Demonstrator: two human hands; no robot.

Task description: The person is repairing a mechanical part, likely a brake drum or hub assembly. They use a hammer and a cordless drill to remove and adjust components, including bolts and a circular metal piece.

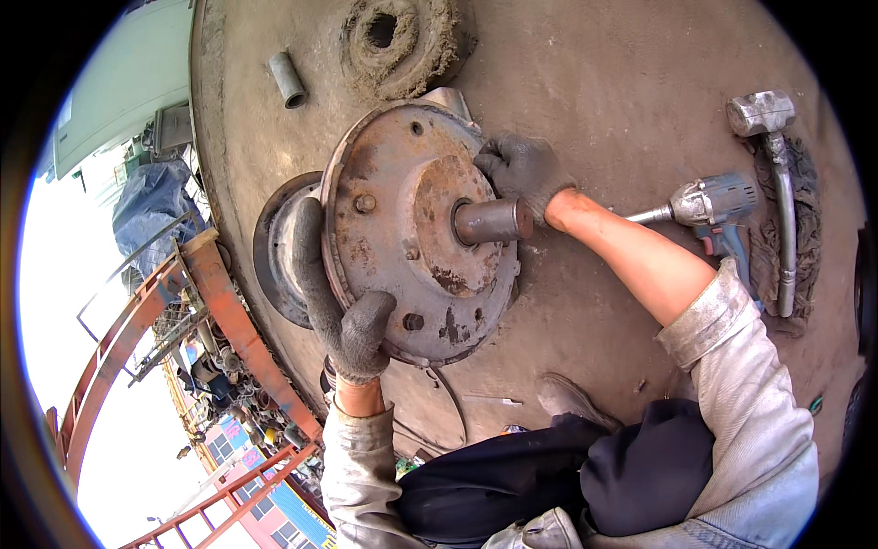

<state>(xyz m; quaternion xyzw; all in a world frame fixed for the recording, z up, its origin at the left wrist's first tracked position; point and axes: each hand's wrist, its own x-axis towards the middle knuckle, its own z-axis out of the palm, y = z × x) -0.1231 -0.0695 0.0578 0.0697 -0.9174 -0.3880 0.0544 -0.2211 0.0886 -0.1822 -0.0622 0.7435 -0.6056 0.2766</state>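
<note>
A rusty round metal flange (375, 238) tilts up in front of me, with a thick shaft (489, 221) sticking out of its middle. My left hand (352, 334), in a grey knit glove, grips its left rim, fingers stretched along the edge and thumb on the face. Bolt heads and holes dot the plate, one bolt (366, 203) near the upper left. Against the flange's upper right side, close to the shaft, my gloved right hand (523, 169) is curled closed; whatever its fingers hold is hidden.
Beyond the flange lie a mud-caked ring (412, 41) and a short pipe (287, 80). A pale metal disc (279, 247) is partly hidden behind it. To the right, an impact wrench (713, 201) lies beside a sledgehammer (782, 201) on a dark cloth. An orange steel frame (242, 320) stands left.
</note>
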